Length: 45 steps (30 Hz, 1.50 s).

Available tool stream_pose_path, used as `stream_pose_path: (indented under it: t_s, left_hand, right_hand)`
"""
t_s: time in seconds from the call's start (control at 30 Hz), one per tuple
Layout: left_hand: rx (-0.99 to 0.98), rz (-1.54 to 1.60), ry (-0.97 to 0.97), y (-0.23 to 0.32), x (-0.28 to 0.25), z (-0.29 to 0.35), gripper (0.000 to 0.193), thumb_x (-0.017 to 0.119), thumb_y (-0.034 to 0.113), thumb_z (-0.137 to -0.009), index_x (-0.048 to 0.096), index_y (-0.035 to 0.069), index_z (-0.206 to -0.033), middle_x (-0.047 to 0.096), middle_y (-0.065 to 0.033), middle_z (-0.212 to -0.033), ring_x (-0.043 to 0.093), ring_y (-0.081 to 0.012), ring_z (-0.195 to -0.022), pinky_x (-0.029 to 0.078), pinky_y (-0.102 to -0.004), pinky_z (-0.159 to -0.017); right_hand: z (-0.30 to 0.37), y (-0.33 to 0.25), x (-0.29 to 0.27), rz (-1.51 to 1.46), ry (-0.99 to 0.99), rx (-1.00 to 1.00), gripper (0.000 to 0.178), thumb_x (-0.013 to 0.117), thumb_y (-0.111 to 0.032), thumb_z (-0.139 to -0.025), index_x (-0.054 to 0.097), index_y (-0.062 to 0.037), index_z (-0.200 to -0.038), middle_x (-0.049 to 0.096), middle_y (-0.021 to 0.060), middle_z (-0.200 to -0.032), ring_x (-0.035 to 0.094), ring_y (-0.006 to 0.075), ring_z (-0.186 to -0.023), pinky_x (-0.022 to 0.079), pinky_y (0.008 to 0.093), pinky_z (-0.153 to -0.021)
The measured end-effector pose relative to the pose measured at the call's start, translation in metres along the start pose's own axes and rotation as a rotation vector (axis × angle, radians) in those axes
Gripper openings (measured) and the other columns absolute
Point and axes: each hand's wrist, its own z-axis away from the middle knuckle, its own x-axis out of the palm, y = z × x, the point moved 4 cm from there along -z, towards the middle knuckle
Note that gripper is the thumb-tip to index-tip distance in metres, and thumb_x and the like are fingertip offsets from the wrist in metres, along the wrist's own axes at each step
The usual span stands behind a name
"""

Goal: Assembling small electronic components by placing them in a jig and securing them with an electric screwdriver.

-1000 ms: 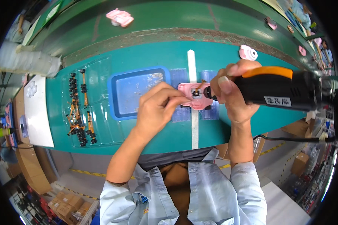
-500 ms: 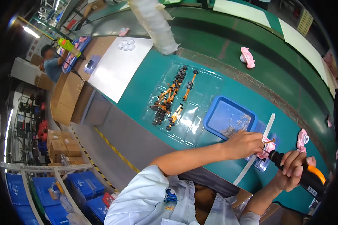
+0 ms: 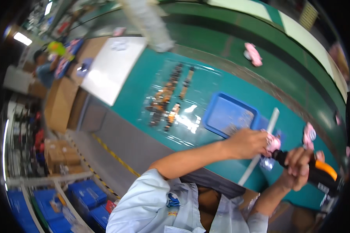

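My right hand (image 3: 298, 167) is wrapped round a black and orange electric screwdriver (image 3: 326, 173). The tool lies almost level, its nose pointing left at a pink plastic part (image 3: 273, 143). Fingers bent, my left hand (image 3: 245, 143) grips that part from its left side and covers some of it. Whether the screwdriver tip touches the part, I cannot tell. Beneath the part is a clear holder (image 3: 266, 163), beside a white strip (image 3: 248, 172) across the green table. Close to my left hand, a blue tray (image 3: 217, 112) contains many small metal pieces, probably screws.
A clear blister tray (image 3: 186, 134) bears orange and black axle-like assemblies (image 3: 162, 97). Other pink parts (image 3: 308, 136) (image 3: 254, 55) lie right and beyond. A white board (image 3: 112, 73) is at left, near a wrapped post (image 3: 153, 29). Farther left, a person (image 3: 45, 72) works by a yellow-green tool (image 3: 57, 48).
The whole view has shifted slightly left and up and is blurred. An orange piece seen at the pink part earlier no longer shows. Both hands keep nearly the same pose.
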Motion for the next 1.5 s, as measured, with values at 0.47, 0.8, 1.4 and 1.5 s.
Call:
stream_pose_path:
  t_s: [0.47,0.8,1.4,1.5]
  left_hand:
    - [-0.268,0.031,-0.266,-0.016,-0.01,-0.006,0.055,0.082,0.028,-0.066,0.062,0.013,-0.115,0.051,-0.0019,-0.11,0.054,-0.0235,-0.088,0.046,-0.0343,-0.078]
    - [-0.256,0.0,-0.249,-0.016,-0.006,-0.001,0.053,0.08,0.026,-0.068,0.061,0.012,-0.116,0.051,-0.0031,-0.111,0.054,-0.0254,-0.09,0.047,-0.0362,-0.079]
    - [-0.211,0.067,-0.142,-0.01,-0.017,-0.017,0.054,0.085,0.022,-0.062,0.064,0.004,-0.109,0.062,-0.005,-0.113,0.056,-0.0241,-0.086,0.047,-0.0331,-0.081]
    - [-0.2,0.049,-0.063,-0.025,-0.014,-0.05,0.053,0.086,0.022,-0.063,0.065,0.004,-0.108,0.062,-0.0061,-0.112,0.056,-0.0248,-0.087,0.047,-0.0329,-0.08]
  right_hand:
    - [-0.011,0.024,-0.009,0.274,0.131,-0.029,0.045,0.056,0.006,-0.08,0.049,-0.0029,-0.123,0.048,0.002,-0.063,0.043,0.011,-0.05,0.038,0.0231,-0.049]
    - [-0.004,0.037,-0.018,0.201,0.157,-0.016,0.042,0.057,0.017,-0.073,0.055,0.0024,-0.112,0.058,0.0081,-0.079,0.047,0.0111,-0.053,0.041,0.0201,-0.055]
    - [0.001,-0.049,-0.044,0.209,0.175,-0.184,0.059,0.066,-0.037,-0.089,0.042,-0.0038,-0.132,0.053,0.0009,-0.066,0.049,0.0102,-0.055,0.045,0.0273,-0.054]
    - [0.024,-0.066,-0.064,0.292,0.214,-0.167,0.06,0.068,-0.04,-0.089,0.043,-0.0043,-0.13,0.053,0.0007,-0.068,0.049,0.0103,-0.054,0.046,0.0262,-0.054]
